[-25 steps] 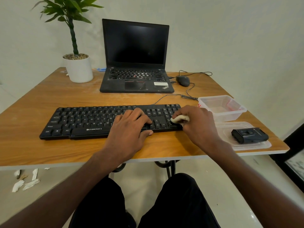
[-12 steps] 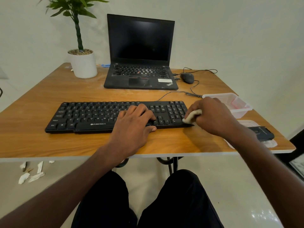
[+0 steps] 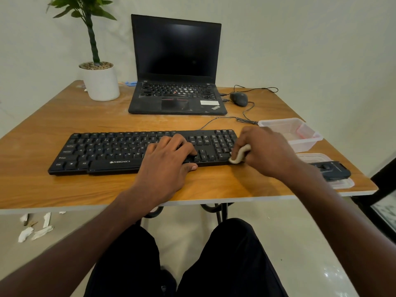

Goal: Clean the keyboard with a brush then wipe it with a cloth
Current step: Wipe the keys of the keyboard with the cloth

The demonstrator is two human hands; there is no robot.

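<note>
your left hand [image 3: 165,166] lies flat and open on the black keyboard [image 3: 107,151], fingers spread over the keys near the arrow cluster, thumb at the front edge. your right hand [image 3: 265,153] is closed around a small pale cloth [image 3: 239,155], pressing it against the keyboard's right front corner by the number pad. the keyboard sits across the wooden table [image 3: 64,116], in front of the laptop [image 3: 175,67].
</note>
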